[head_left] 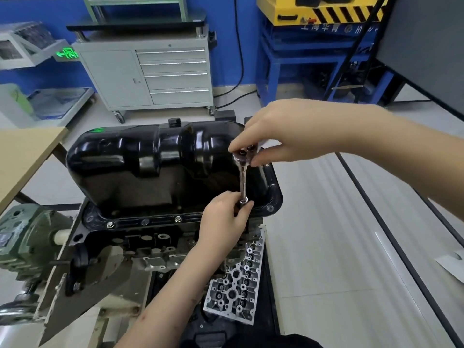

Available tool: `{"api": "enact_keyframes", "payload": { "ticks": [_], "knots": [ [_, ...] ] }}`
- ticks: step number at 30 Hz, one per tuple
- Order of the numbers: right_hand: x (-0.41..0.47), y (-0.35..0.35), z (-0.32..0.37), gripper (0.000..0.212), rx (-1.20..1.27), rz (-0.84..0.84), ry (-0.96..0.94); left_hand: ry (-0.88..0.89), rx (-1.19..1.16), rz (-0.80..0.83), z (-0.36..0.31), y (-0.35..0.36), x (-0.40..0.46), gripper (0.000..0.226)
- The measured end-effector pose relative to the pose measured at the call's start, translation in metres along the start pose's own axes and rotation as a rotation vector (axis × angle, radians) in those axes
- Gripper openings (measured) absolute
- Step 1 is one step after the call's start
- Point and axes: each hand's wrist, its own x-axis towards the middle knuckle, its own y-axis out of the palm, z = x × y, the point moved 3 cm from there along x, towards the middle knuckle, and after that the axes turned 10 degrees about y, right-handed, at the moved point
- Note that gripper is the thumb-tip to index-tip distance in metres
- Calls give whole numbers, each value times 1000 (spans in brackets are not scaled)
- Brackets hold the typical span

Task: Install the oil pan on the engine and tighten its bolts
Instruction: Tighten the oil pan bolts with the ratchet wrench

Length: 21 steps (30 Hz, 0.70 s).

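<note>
On the upturned engine (155, 247) sits the black oil pan (155, 159), bolts in its rim. Tightening is in hand: the right hand (283, 131) pinches the ratchet (243, 177) head, the left hand (223, 219) grips its lower end. Next, I think, steady turning.

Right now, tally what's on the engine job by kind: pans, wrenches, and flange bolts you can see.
Glossy black oil pan: 1
Chrome ratchet wrench: 1
Silver flange bolts in view along the near edge and near-right corner: 4
Total: 6
</note>
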Motion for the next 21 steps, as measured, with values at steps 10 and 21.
{"api": "enact_keyframes", "payload": {
  "ticks": [10,21],
  "knots": [
    [1,-1,2,54,15,-66,137,-84,-72,-89,2,1,-6,17],
    [5,0,-5,36,138,24,8,-11,-21,19,2,-3,1,15]
  ]
}}
